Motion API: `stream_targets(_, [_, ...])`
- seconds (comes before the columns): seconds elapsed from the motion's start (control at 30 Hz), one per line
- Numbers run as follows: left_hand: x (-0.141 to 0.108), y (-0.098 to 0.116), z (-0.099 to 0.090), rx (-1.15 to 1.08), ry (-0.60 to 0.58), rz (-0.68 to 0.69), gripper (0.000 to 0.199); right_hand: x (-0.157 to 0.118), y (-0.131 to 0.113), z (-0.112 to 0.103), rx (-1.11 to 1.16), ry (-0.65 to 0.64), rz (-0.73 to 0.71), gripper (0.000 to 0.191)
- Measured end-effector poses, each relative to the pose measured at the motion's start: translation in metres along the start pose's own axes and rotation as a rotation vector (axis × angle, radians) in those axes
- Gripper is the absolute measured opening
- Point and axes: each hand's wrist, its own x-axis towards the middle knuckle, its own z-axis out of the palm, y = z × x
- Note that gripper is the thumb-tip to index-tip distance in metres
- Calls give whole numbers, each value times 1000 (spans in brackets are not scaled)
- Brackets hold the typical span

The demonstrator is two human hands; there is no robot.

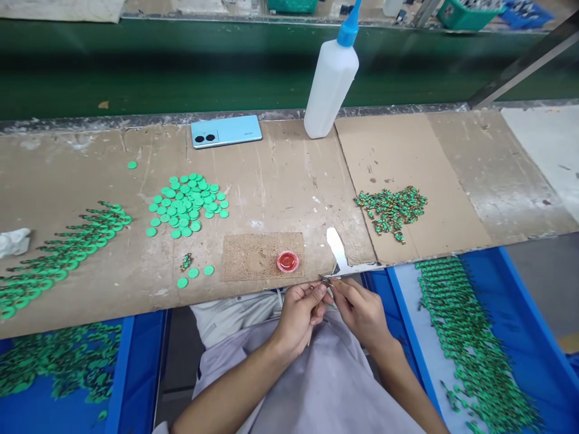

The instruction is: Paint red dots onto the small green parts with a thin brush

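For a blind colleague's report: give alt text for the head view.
Both hands, left hand and right hand, pinch a tiny part at the edge of a cardboard-covered bench. On it lie green discs, a red cap, a phone and a white squeeze bottle.

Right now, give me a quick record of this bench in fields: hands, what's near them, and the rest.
left hand: left hand pinches a tiny part at the bench edge
right hand: right hand meets it fingertip to fingertip on the same part
nearest: red cap on a cork pad
discs: loose green discs piled left of centre
far edge: phone, white bottle
trays: blue tray holds green pieces
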Motion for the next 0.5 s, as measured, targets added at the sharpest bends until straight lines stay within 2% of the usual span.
stream_targets(0.3, [-4,-3,4,-9,50,20,56,1,-11,7,30,67,80,17])
stream_targets(0.5, [-9,-7,3,32,61,33,61,1,-1,5,-6,137,90,16])
